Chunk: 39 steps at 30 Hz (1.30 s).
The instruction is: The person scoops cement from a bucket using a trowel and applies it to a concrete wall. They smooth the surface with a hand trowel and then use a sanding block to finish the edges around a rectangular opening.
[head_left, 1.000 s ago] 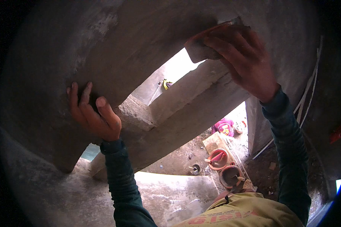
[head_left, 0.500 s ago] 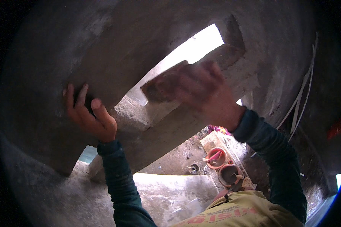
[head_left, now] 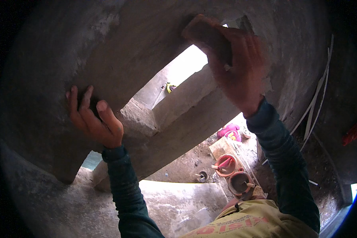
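A grey cement wall [head_left: 127,43] fills the upper view, with a slanting slot [head_left: 186,65] cut through it that lets in bright light. My right hand [head_left: 244,69] grips a brown, flat rectangular block [head_left: 208,36] against the wall at the slot's upper right end. Whether the block is a float or a sponge, I cannot tell. My left hand [head_left: 97,121] rests on the wall left of the slot, fingers spread and nothing in it. Below the slot runs a rough cement bar [head_left: 190,115], and a broken-edged ledge [head_left: 137,119] shows at its lower left end.
Down below, two round buckets [head_left: 221,171] stand beside a board [head_left: 218,148], one with a red-and-pale tool in it. A small dark pot [head_left: 202,177] sits on the ground nearby. Long pale strips [head_left: 319,93] lean at the right. Something bright pink [head_left: 228,131] lies beyond the board.
My right hand has moved the block up and right along the slot to its upper end, uncovering the slot's lower part. My left hand has stayed in place.
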### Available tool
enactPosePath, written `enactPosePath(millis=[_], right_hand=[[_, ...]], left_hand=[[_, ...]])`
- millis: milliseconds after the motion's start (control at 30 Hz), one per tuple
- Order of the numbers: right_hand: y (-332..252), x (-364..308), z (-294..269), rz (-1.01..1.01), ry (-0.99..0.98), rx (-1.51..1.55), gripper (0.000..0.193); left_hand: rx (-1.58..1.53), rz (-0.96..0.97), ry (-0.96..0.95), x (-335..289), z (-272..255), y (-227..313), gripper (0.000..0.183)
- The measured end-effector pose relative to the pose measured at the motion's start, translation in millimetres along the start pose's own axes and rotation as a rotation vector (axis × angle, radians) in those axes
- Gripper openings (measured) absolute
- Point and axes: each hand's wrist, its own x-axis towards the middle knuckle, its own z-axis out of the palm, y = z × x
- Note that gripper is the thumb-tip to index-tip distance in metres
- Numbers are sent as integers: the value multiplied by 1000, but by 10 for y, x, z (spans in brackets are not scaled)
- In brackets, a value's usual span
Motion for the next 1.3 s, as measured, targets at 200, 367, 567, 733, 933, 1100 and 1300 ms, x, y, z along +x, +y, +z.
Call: enactPosePath(millis=[200,367,567,733,933,1100,1300], right_hand=[[-152,-69,192,58,7,70,44],[445,240,0,145,44,20,46],[417,113,-107,-215,-11,49,45],[351,203,11,-253,-57,-42,50],[533,395,-105,185,19,305,32],[117,-86,16,-58,-52,13,54],[165,15,139,-32,69,-48,47]], left_hand=[[-20,-25,6,-13,1,-1,52],[4,-40,19,-25,20,-5,53],[9,-16,29,-16,25,-14,53],[-35,-26,23,-20,30,-27,52],[-10,2,5,-2,22,-53,53],[-9,-9,-25,22,1,-12,55],[-5,-44,-32,23,1,12,55]])
